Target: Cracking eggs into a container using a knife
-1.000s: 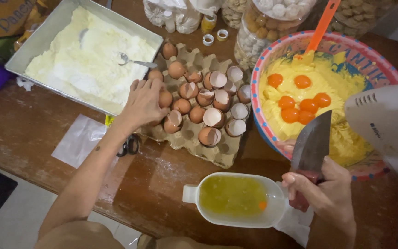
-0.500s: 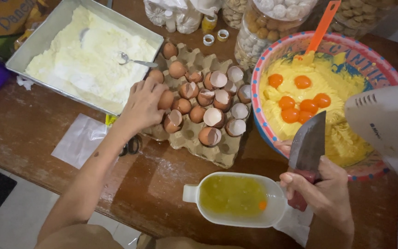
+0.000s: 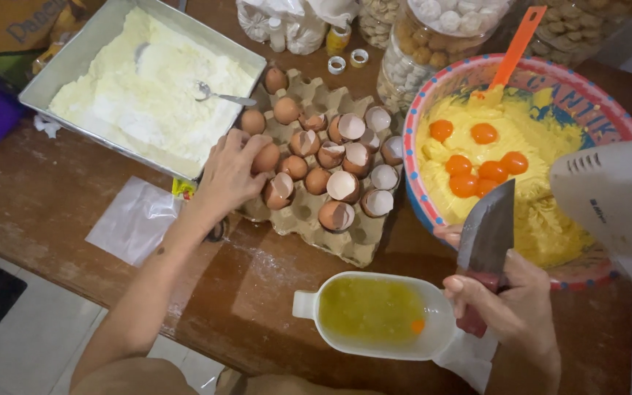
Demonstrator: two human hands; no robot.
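Note:
My left hand (image 3: 230, 174) rests on the cardboard egg tray (image 3: 309, 216), its fingers closed around a whole brown egg (image 3: 265, 156). The tray holds several whole eggs and several cracked empty shells (image 3: 349, 153). My right hand (image 3: 510, 307) grips a knife (image 3: 486, 238) by its dark red handle, blade pointing up, just right of a white oval container (image 3: 371, 314) of yellowish egg white. Behind the knife stands a large patterned bowl (image 3: 433, 102) of yellow batter with several orange yolks (image 3: 480, 164) on top.
A metal tray (image 3: 60, 77) of white flour with a spoon (image 3: 217, 93) lies at the upper left. An orange spatula (image 3: 515, 40) stands in the bowl. A white hand mixer (image 3: 612, 197) is at right. Jars of biscuits (image 3: 433, 29) line the table's back edge. A clear plastic sheet (image 3: 134, 219) lies near the front edge.
My left hand has slid a little along the egg tray and closed on a whole egg. My right hand with the knife has stayed almost still.

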